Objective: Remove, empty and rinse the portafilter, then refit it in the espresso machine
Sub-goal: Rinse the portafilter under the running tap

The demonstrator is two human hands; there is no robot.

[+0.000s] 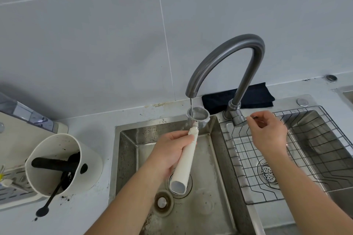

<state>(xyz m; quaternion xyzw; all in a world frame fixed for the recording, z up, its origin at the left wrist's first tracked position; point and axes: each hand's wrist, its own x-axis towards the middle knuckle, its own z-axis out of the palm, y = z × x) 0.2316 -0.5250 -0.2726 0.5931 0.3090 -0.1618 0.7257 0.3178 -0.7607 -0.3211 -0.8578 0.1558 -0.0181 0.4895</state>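
Head view shows us rinsing the portafilter (191, 139): its metal basket (198, 116) sits right under the spout of the tap (225, 59), over the back edge of the left sink basin (202, 206), and a thin stream of water (191, 103) falls into it. To do this step well, we judge it best to keep the basket level and centred under the stream so the water fills it and carries out any grounds, then tip it toward the drain (178, 181) and turn it so the rim and underside are washed too. The flow looks weak; a little more water would likely clear it faster, but too much could splash over the sink's edge onto the worktop (107, 126).

Our left hand (170, 150) grips the cream handle near its upper end, fingers curled round it, thumb along the top, with the handle's butt pointing down toward us. Our right hand (267, 129) is at the tap lever (239, 120) by the tap's base, on the divide between the two basins; thumb and forefinger appear pinched on the slim end of the lever, the other fingers loosely curled.

Beyond these, a wire rack (286, 158) lies in the right basin, a dark folded cloth (254, 95) sits against the wall behind the tap, and a cream knock box (63, 162) with spent grounds stands on the worktop at the left.
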